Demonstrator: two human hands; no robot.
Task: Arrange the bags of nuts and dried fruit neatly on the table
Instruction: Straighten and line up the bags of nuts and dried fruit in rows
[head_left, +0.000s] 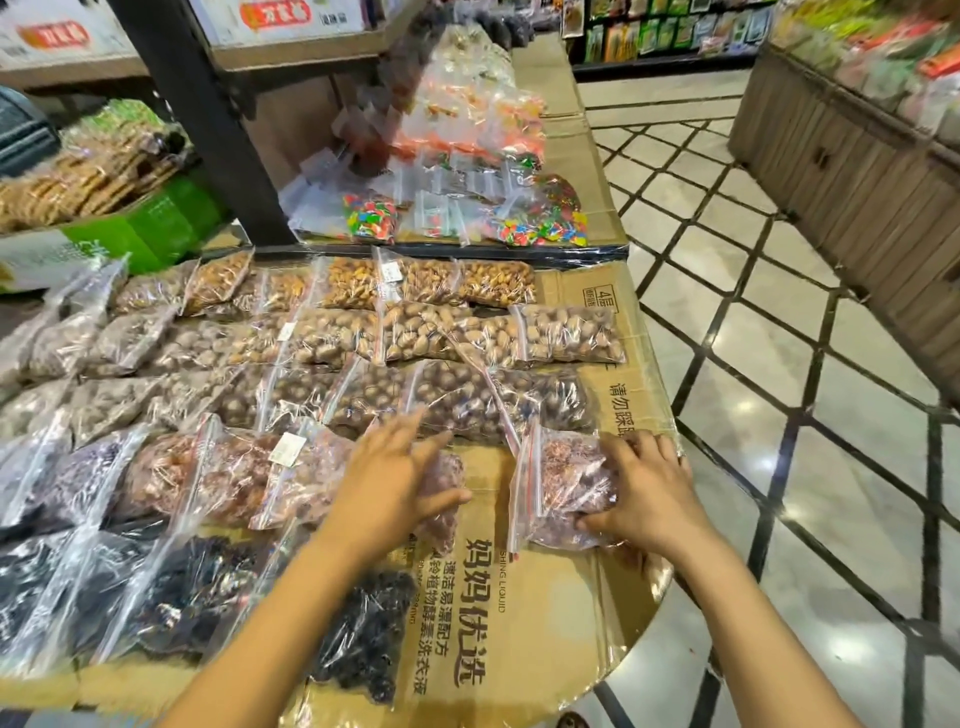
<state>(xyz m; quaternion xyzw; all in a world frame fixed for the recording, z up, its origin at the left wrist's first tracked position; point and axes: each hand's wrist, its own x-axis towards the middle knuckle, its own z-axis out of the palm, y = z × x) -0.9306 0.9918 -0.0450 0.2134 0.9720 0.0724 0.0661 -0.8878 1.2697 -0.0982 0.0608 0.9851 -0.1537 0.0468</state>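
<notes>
Clear zip bags of nuts and dried fruit lie in rows on a table covered with flattened cardboard (524, 613). My right hand (649, 493) grips a bag of reddish-brown dried fruit (566, 473) at the row's right end, near the table edge. My left hand (389, 483) lies flat, fingers spread, on a neighbouring bag of reddish fruit (441, 483). Between the two bags is a gap of bare cardboard. A bag of dark raisins (363, 639) lies below my left forearm. Rows of walnuts (467, 400), pecans (566, 332) and almonds (493, 283) run behind.
Bags of coloured candy (540, 228) fill a second cardboard surface further back. A black post (208, 124) and shelf stand at the back left, with cookies (78, 182) on a green box. Tiled floor (779, 415) runs along the right, past a wooden display stand (857, 171).
</notes>
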